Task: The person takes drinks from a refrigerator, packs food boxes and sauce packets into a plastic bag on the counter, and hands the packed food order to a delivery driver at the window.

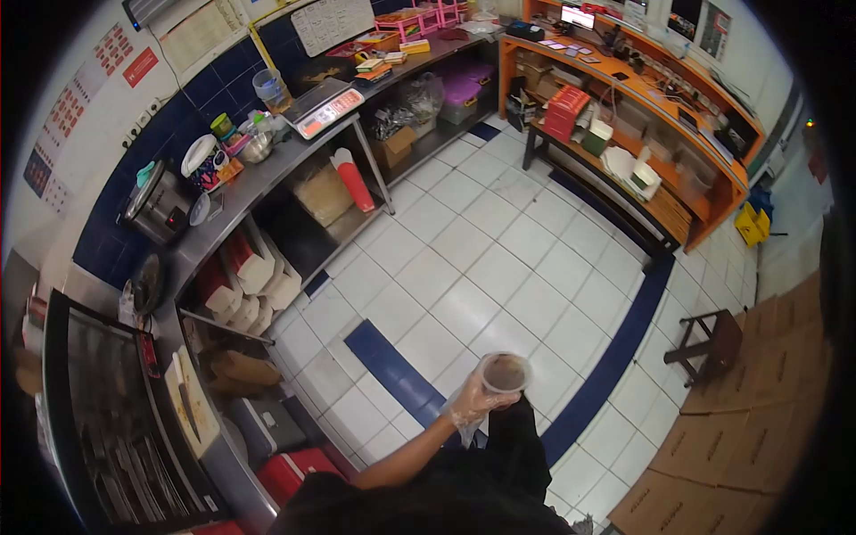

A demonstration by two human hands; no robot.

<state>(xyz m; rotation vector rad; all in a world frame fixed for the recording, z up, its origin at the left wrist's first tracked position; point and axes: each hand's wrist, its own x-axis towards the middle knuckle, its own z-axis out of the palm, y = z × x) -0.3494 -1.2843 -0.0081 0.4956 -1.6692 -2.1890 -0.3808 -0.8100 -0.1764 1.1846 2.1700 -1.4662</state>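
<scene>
Held a round clear plastic tub above the white tiled floor, just beyond the body, at the hub of the clock. Saw something brownish through the top, but could not tell contents from base, nor lidded from open. Gripped it from about 8 o'clock with the left hand, gloved in loose clear film and closed around the wall near the rim. Could not see the right hand, so could not tell open from closed.

Judged a level, steady hold the soundest: firm enough against a slip through the film, light enough to spare a thin wall. Seemed wise to hold fingertips clear of the opening, with no slack glove folded between palm and plastic, and to tuck the elbow in against tilting.

Called for a glance underfoot too, at the blue floor strips, to 9 and 3 o'clock. Called for room around the wooden stool at 3 and the stacked cardboard cartons at 4.

Farther out, made out a chopping board with a knife at 9, a rice cooker at 10, a digital scale at 11 and an orange desk at 1.
</scene>
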